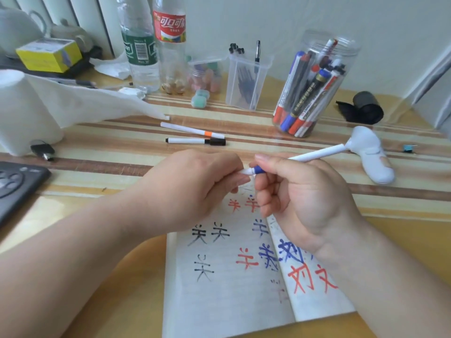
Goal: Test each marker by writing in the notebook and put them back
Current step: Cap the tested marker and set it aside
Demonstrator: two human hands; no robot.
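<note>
Desk by a pale wall, marker held over the open notebook.

Item one: a white marker with a blue band, gripped in the curled fingers of the right hand, its white end pinched by the fingertips of the left hand. Both hands are raised just above the notebook, which lies open at the near edge with black, red and blue characters on its pages. The surface is a desk of striped wood under a glossy clear cover. Behind the hands lie an orange-banded marker and a black-capped marker, side by side. Back right is a clear jar crammed with markers. Centre back are a square pen holder and two plastic bottles. To the left stand a paper roll and a yellow box.
</note>
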